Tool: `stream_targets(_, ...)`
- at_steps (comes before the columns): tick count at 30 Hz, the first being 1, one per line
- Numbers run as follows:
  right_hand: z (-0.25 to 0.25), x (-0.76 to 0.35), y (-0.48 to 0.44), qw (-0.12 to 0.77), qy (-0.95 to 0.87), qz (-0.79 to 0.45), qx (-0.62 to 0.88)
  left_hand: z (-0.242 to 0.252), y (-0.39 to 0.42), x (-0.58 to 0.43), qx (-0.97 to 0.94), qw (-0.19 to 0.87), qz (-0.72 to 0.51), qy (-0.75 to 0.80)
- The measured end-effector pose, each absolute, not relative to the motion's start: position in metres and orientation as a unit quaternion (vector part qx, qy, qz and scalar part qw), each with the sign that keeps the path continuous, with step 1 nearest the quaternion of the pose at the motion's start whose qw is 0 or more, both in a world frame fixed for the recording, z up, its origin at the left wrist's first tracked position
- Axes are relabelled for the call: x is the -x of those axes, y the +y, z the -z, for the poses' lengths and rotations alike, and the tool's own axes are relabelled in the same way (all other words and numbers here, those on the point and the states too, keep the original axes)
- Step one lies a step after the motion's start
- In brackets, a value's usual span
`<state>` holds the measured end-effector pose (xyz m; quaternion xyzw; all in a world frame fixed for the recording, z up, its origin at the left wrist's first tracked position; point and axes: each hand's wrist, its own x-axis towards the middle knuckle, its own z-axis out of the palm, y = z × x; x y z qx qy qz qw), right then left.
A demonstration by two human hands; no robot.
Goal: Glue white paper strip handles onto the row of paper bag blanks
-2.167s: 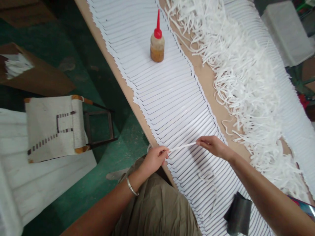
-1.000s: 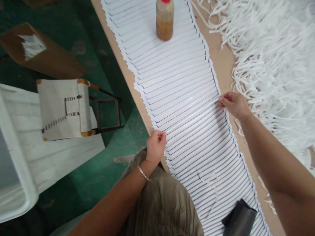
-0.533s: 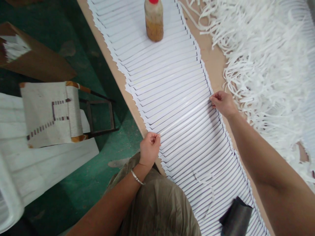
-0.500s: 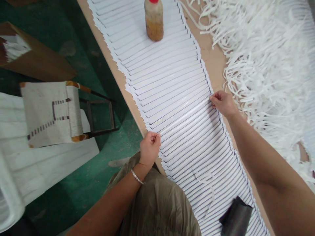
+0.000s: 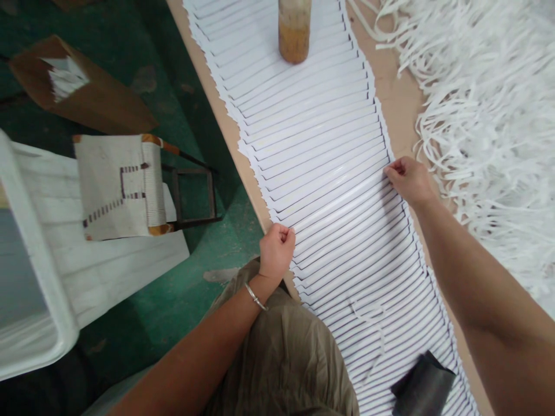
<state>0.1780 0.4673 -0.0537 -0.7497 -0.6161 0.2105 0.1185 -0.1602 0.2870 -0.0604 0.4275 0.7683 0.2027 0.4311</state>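
Note:
A long row of overlapping white sheets (image 5: 321, 144) runs along the wooden table (image 5: 399, 110). A thin white strip (image 5: 340, 199) stretches across this row, lying along one sheet's edge. My left hand (image 5: 276, 249) pinches its near end at the table's left edge, fingers closed. My right hand (image 5: 407, 180) pinches the far end at the row's right edge, fingers also closed. A glue bottle (image 5: 294, 32) with brownish contents stands on the sheets farther up.
A big heap of loose white strips (image 5: 485, 115) covers the table's right side. A dark folded cloth (image 5: 422, 387) lies on the sheets near me. Left of the table are a woven stool (image 5: 121, 185), a white tub (image 5: 30, 277) and brown cardboard (image 5: 82, 92) on the green floor.
Both hands moved apart and up the row, drawing the strip out from a short span to the sheets' full width and laying it down. Lately they hold still; only the view shifts.

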Motion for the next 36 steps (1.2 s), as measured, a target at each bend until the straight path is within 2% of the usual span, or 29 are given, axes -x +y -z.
stream_targets(7,0.058,-0.173,0.466,0.120,-0.648,-0.118,0.742,0.058,0.295,0.160,-0.447,0.419,-0.175,0.770)
stream_targets(12,0.048,-0.220,0.447,0.138,-0.594,-0.016,0.792,0.049,0.288,0.172,-0.438,0.449,-0.204,0.752)
stream_targets(19,0.057,-0.255,0.447,0.145,-0.584,-0.048,0.797,0.032,0.272,0.174,-0.475,0.485,-0.256,0.687)
stream_targets(22,0.055,-0.243,0.454,0.113,-0.574,-0.029,0.811,0.024,0.275,0.169,-0.496,0.495,-0.255,0.666)
stream_targets(26,0.018,-0.207,0.424,0.008,-0.659,-0.005,0.752,0.011,0.284,0.157,-0.552,0.495,-0.248,0.624)
stream_targets(29,-0.022,-0.157,0.377,-0.055,-0.769,-0.103,0.629,-0.004,0.292,0.136,-0.616,0.491,-0.285,0.546)
stream_targets(33,-0.060,-0.099,0.330,-0.013,-0.807,-0.357,0.471,-0.021,0.300,0.109,-0.638,0.558,-0.284,0.448)
stream_targets(36,-0.068,-0.091,0.325,0.002,-0.766,-0.432,0.476,-0.020,0.299,0.115,-0.587,0.616,-0.231,0.472)
